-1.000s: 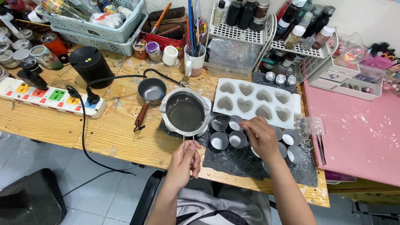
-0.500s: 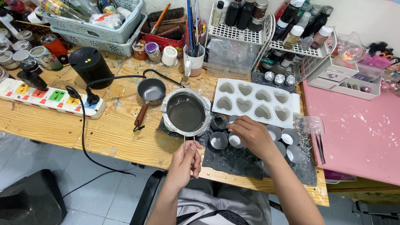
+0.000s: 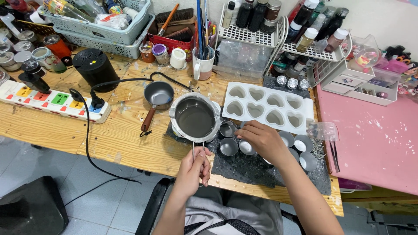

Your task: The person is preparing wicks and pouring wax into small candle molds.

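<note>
My left hand (image 3: 192, 170) grips the thin wire handle of a metal melting pot (image 3: 194, 117) that holds grey liquid and sits tilted over the dark mat (image 3: 244, 167). My right hand (image 3: 263, 141) rests on a cluster of small round metal cups (image 3: 228, 146), its fingers pinching one cup beside the pot's spout. More cups (image 3: 303, 143) lie to the right of that hand. A white silicone mould (image 3: 265, 106) with several heart cavities lies just behind the cups.
A small dark saucepan (image 3: 157, 96) with a wooden handle sits left of the pot. A power strip (image 3: 52, 102), a black cylinder (image 3: 94, 67), baskets, a mug of brushes (image 3: 203, 61) and bottle racks line the back. A pink surface (image 3: 370, 139) lies right.
My right hand has slid left from the right-hand cups onto the cup beside the pot's spout. The pot and my left hand have hardly moved.
</note>
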